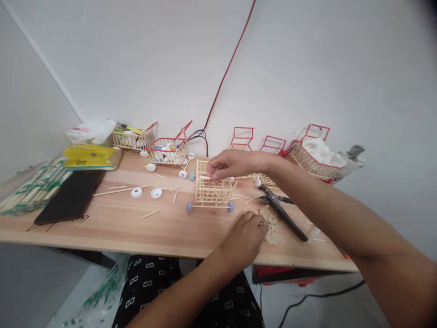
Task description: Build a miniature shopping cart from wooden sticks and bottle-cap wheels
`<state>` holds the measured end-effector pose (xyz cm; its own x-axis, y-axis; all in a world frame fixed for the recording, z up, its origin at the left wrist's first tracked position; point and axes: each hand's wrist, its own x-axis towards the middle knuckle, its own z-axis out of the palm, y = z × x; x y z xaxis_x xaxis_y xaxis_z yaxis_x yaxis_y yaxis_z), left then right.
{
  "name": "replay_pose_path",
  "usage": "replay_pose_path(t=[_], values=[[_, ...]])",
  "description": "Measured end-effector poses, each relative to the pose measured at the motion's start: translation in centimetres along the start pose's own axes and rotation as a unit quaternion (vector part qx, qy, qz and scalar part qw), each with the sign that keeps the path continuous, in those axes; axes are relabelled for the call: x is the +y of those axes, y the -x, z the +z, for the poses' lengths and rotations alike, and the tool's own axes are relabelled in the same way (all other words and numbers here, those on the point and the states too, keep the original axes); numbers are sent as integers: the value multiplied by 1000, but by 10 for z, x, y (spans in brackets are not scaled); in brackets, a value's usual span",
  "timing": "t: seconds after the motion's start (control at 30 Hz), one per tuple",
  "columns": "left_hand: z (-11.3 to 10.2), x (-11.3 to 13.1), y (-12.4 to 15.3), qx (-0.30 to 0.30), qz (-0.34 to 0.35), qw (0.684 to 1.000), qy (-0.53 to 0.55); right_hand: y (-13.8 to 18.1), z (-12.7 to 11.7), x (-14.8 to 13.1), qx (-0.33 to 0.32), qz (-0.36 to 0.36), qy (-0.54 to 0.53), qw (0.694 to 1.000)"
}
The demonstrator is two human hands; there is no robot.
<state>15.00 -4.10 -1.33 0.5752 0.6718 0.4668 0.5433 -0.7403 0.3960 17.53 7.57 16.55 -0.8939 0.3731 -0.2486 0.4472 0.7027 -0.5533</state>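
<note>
A small cart [213, 197] built from thin wooden sticks stands mid-table on blue-grey wheels. Over its top reaches my right hand [223, 165], thumb and fingers pinched on a thin wooden stick [204, 177] at the cart's upper part. Whether that stick is fixed to the cart, I cannot tell. My left hand [246, 236] rests lower right of the cart, fingers curled at the edge of a pile of pale, flaky scraps [270, 223]. Anything between those fingertips is hidden. Black-handled pliers or cutters [283, 212] lie just beyond the pile.
White round wheels [156, 193] and loose sticks [151, 213] lie left of the cart. Red-trimmed stick carts [167, 151] line the wall, some filled. A black tablet-like slab [70, 198], bagged sticks [32, 189] and a yellow packet [88, 157] occupy the left side.
</note>
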Motion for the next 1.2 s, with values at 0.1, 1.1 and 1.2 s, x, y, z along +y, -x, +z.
replay_pose_path(t=[0.1,1.1,1.2], values=[[0,-1,0,3,1,1000,13,1,-1,0,1,3,10,1000],[1,-1,0,-11,3,1000,-2,-1,1,6,-7,-21,-8,1000],[0,-1,-1,-13,3,1000,-3,-1,1,6,-5,-19,-4,1000]])
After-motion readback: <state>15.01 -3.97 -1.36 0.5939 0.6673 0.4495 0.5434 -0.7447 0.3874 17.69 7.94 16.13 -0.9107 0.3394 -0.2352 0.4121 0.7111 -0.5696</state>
